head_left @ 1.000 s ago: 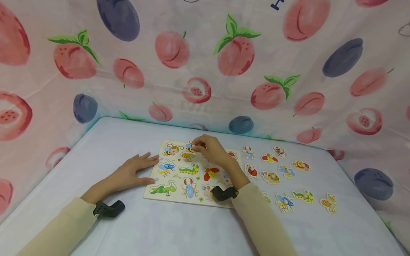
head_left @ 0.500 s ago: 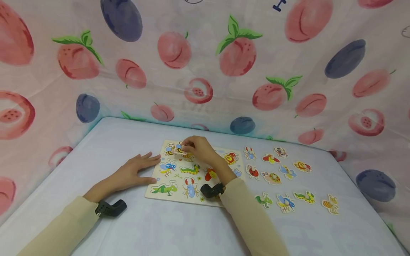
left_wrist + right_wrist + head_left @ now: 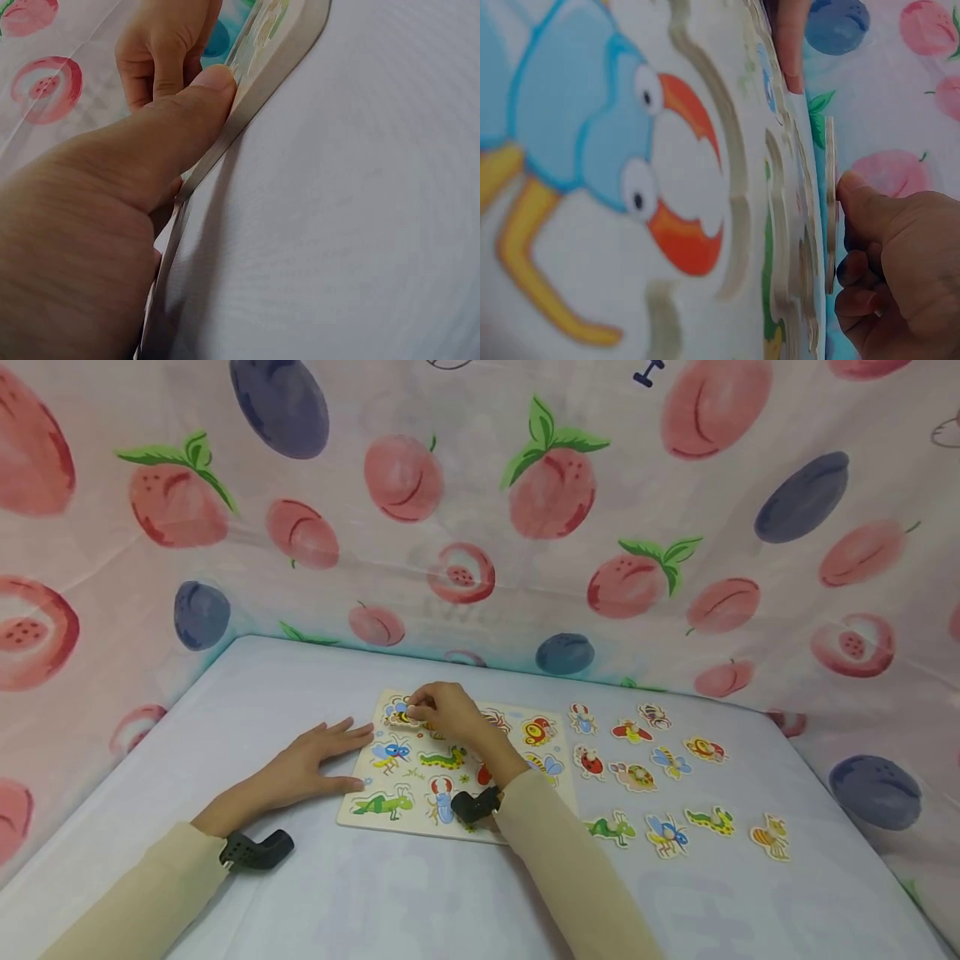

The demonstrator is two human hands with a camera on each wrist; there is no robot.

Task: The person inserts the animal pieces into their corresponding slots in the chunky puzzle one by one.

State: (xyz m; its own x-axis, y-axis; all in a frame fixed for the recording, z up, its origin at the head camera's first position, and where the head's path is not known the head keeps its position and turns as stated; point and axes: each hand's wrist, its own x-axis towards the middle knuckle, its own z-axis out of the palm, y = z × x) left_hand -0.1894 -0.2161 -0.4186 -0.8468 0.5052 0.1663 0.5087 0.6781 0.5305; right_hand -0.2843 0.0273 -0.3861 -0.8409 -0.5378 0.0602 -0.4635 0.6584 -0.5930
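A wooden insect puzzle board (image 3: pixel 420 791) lies on the table with cut-out recesses printed with bugs. My right hand (image 3: pixel 452 717) pinches a bee piece (image 3: pixel 399 718) by its knob over the board's top left recess. In the right wrist view the piece (image 3: pixel 830 217) shows edge-on, a little apart from the board's face. My left hand (image 3: pixel 303 770) rests beside the board's left edge with fingers spread. The left wrist view has its thumb (image 3: pixel 214 79) touching the board's edge (image 3: pixel 262 86).
To the board's right lie several loose insect pieces, among them a ladybug (image 3: pixel 588 762), a grasshopper (image 3: pixel 613 829), a mosquito (image 3: pixel 667 836), a caterpillar (image 3: pixel 711 821) and a striped bee-like one (image 3: pixel 771 837). A fruit-print cloth (image 3: pixel 480 510) stands behind the table.
My right hand has moved left along the board's top row with the bee piece, from the second recess to the top left one. My left hand has stayed put.
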